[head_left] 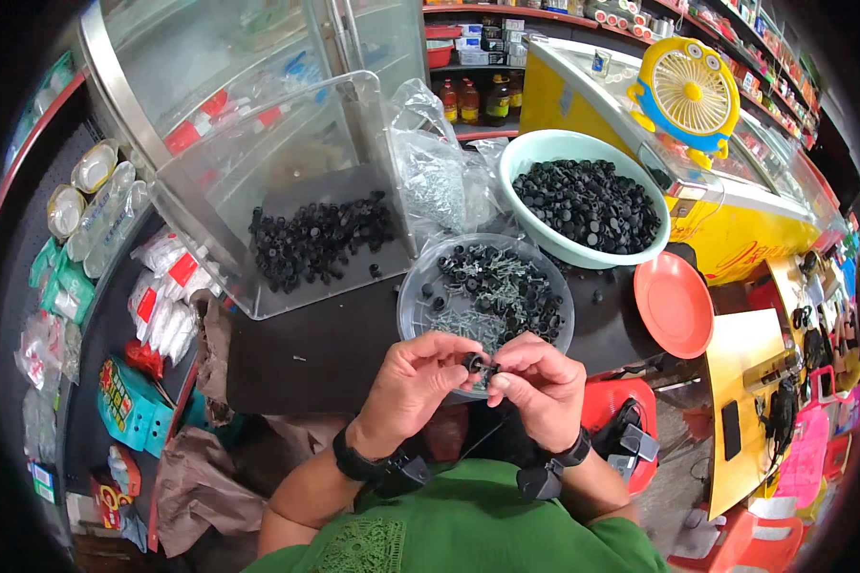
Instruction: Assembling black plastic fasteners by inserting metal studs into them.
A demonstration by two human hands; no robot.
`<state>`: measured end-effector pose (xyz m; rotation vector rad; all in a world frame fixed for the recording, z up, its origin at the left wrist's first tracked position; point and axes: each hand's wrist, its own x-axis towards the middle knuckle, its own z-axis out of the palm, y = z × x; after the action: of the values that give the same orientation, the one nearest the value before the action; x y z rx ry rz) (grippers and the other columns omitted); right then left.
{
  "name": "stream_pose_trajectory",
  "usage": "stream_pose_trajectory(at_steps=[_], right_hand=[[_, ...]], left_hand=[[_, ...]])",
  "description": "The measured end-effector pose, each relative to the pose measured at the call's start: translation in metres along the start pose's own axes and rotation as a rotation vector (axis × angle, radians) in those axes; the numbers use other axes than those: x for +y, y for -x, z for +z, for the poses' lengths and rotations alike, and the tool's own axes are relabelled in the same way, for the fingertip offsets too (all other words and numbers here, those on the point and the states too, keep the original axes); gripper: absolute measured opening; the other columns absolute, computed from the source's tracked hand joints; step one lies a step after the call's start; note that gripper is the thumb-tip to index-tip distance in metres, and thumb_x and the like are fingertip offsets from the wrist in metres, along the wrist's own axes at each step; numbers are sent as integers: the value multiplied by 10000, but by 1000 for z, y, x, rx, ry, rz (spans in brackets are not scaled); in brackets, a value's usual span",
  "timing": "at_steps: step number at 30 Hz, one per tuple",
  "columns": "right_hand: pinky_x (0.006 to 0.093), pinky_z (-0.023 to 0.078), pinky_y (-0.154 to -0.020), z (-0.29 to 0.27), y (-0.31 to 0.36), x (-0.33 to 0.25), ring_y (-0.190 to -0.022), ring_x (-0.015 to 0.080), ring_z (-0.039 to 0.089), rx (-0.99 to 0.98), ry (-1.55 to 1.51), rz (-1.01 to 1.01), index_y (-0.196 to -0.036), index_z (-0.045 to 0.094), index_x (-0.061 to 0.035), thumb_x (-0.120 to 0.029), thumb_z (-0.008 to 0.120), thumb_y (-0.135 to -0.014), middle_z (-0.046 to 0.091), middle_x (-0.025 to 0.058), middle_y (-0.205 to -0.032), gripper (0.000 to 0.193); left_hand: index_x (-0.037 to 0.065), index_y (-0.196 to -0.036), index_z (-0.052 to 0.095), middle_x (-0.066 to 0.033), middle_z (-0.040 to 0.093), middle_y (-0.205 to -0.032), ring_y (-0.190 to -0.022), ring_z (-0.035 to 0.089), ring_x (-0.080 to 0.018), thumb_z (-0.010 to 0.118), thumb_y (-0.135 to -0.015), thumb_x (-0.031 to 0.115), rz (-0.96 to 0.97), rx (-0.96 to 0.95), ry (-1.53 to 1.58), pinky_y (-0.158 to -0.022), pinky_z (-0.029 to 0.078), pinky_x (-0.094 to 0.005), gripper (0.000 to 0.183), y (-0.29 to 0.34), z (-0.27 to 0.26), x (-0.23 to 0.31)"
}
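My left hand (413, 384) pinches a small round black plastic part (473, 363) between thumb and fingertips. Close against it, my right hand (542, 384) pinches another small dark piece (492, 373), partly covered by the fingers. Both hands meet over the near rim of a clear round bowl (409, 304), which holds black plastic parts mixed with silvery screws (478, 329). Behind it to the right, a pale green basin (518, 205) is heaped with black round parts (588, 210). A clear plastic bin (306, 301) at the left, lying open toward me, contains more black parts (320, 239).
A clear bag of screws (435, 191) stands between bin and basin. An orange-red plate (674, 304) sits at the dark table's (287, 368) right end. Beyond are a yellow fan (690, 91) on a chest freezer (583, 86), a red stool (602, 401) and stocked shelves at left.
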<state>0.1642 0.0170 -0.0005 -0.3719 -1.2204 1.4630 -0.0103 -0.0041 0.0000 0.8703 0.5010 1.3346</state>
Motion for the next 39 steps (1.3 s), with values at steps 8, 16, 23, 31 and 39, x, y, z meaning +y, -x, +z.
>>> stream_pose_trajectory(at_steps=[8, 16, 23, 31, 39], right_hand=[[200, 531, -588, -1, 3, -8, -737, 105, 613, 58, 97, 17, -970, 643, 43, 91, 634, -814, 593, 91, -930, 164], [198, 524, -560, -6, 5, -8, -709, 97, 605, 75, 131, 2, -942, 655, 39, 78, 655, -800, 595, 88, -902, 147], [194, 522, -555, -5, 7, -8, -705, 90, 603, 95, 161, -19, -943, 659, 33, 73, 658, -799, 600, 85, -892, 149], [193, 519, -548, -6, 8, -8, -694, 87, 604, 88, 210, -25, -944, 659, 31, 73, 663, -795, 602, 86, -893, 156], [198, 519, -570, -4, 9, -7, -688, 98, 611, 86, 191, -13, -954, 650, 38, 105, 643, -795, 597, 91, -903, 173]], left_hand=[[-23, -1101, 616, -121, 655, -1000, -845, 621, -153, 644, -850, 41, -59, 28, 47, -761, 510, -274, 261, -4, 2, -3], [-22, -1107, 613, -120, 654, -1008, -852, 625, -149, 664, -836, 47, -41, 29, -39, -767, 517, -268, 285, -6, 7, -4], [-24, -1084, 625, -99, 635, -1019, -889, 609, -144, 668, -823, 28, -14, 6, -106, -786, 512, -262, 269, -6, 9, -6], [-32, -1050, 643, -93, 618, -1026, -950, 582, -147, 620, -784, -84, 34, 37, -304, -813, 495, -257, 271, -6, 15, -3], [-16, -1047, 645, -74, 637, -1034, -946, 587, -120, 618, -799, -102, 57, 27, -376, -847, 475, -255, 264, -4, 13, -1]])
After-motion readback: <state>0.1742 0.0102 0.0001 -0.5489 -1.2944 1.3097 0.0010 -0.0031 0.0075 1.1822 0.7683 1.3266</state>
